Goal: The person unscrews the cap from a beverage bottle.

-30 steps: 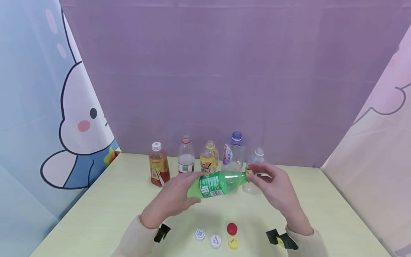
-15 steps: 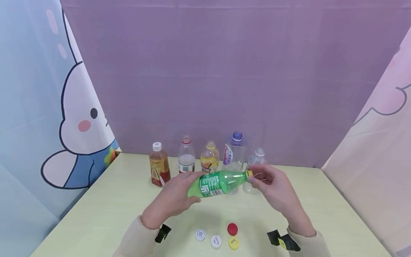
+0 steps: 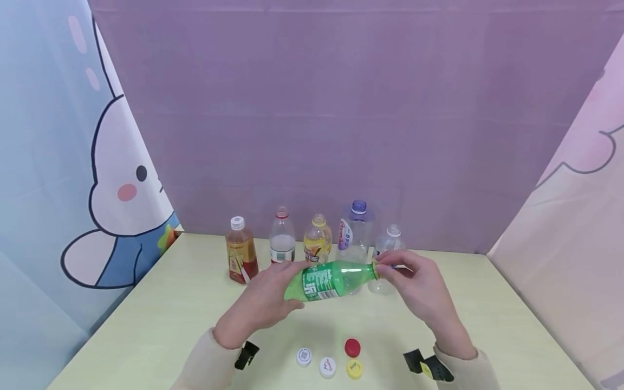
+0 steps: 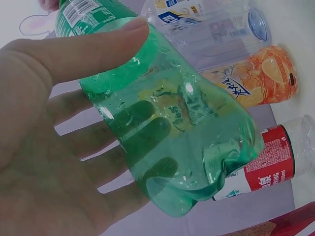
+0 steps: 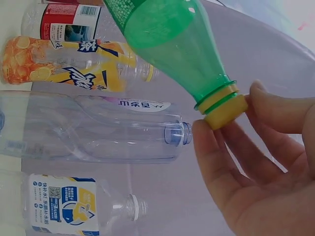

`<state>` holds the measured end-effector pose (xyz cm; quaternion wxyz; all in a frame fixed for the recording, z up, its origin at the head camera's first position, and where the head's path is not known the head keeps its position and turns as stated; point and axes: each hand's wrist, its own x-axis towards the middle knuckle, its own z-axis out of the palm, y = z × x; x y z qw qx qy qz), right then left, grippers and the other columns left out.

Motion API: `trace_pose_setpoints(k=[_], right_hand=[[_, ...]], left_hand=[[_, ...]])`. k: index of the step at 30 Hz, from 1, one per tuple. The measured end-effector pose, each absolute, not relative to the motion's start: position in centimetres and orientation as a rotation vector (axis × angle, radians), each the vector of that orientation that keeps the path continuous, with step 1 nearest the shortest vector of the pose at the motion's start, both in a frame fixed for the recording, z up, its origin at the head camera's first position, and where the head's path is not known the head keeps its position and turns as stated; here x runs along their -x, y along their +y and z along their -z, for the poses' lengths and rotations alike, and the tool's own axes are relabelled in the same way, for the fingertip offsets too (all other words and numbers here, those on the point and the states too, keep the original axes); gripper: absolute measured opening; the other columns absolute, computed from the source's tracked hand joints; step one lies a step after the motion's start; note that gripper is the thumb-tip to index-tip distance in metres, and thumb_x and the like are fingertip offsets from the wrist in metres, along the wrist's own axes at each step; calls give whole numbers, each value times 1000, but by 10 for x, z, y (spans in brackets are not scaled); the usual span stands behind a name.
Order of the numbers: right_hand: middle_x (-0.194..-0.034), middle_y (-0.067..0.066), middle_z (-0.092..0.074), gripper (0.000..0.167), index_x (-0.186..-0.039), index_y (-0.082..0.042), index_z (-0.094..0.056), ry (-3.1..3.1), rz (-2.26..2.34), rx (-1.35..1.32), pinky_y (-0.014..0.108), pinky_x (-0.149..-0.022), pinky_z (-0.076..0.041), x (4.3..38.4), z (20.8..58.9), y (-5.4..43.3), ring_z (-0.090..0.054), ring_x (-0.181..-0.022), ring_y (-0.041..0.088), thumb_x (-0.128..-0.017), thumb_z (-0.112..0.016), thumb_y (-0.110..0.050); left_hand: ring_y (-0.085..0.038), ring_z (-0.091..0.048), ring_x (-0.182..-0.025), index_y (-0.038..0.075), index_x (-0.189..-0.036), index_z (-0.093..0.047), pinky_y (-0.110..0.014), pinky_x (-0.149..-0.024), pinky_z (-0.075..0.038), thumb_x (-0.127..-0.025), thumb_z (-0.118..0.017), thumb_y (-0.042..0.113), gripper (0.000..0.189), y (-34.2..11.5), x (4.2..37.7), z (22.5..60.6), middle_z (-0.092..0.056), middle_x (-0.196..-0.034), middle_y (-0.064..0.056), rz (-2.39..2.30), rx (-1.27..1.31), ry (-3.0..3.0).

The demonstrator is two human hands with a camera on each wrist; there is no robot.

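Observation:
In the head view my left hand (image 3: pixel 265 295) grips a green plastic bottle (image 3: pixel 324 281), which lies nearly level above the table, its neck pointing right. The left wrist view shows the thumb across the bottle (image 4: pixel 177 113) and the fingers behind it, seen through the clear green wall. At the neck, my right hand (image 3: pixel 416 281) pinches the yellow cap (image 5: pixel 227 112) between thumb and fingertips. That cap sits on the bottle's mouth, with a yellow ring below it. Most of the cap is hidden by fingers in the head view.
Behind the hands stand a capped amber drink bottle (image 3: pixel 241 252) and several uncapped ones, including a red-ringed bottle (image 3: pixel 283 238), an orange-labelled bottle (image 3: pixel 318 238) and a tall bluish bottle (image 3: pixel 355 235). Loose white, red (image 3: pixel 352 348) and yellow caps lie on the table nearer me.
The right fingers loosened around the yellow cap half a second ago, showing more of it, and now close around it again. The bottle and left hand have stayed almost still.

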<state>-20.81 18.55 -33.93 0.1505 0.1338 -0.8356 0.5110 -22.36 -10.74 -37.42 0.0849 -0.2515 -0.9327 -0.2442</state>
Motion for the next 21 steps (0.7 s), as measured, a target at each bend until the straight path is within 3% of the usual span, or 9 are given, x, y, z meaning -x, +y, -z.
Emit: trace_pose_setpoints(k=[9, 14, 21], right_hand=[[-114, 11, -71, 31, -122, -1, -69, -2460, -1409, -353, 21, -87, -55, 209, 339, 186, -68, -104, 23, -94, -73, -11], [-110, 8, -73, 33, -123, -2, -69, -2536, -1345, -306, 26, -79, -57, 210, 338, 188, -69, -94, 21, -95, -73, -19], [-110, 7, -70, 30, -120, -4, -70, -2474, -1411, -439, 26, -87, -58, 209, 340, 189, -66, -101, 23, -91, -74, -3]], left_hand=[[-29, -60, -116, 15, -145, -54, -53, -97, -51, -81, -87, 19, 73, -107, 223, 374, -62, -136, -8, 734, 757, -2768], [-29, -60, -115, 15, -145, -54, -52, -96, -52, -81, -87, 19, 72, -108, 223, 373, -63, -135, -8, 728, 758, -2763], [-29, -60, -115, 16, -145, -54, -52, -95, -52, -81, -87, 19, 72, -108, 223, 373, -62, -135, -8, 730, 744, -2769]])
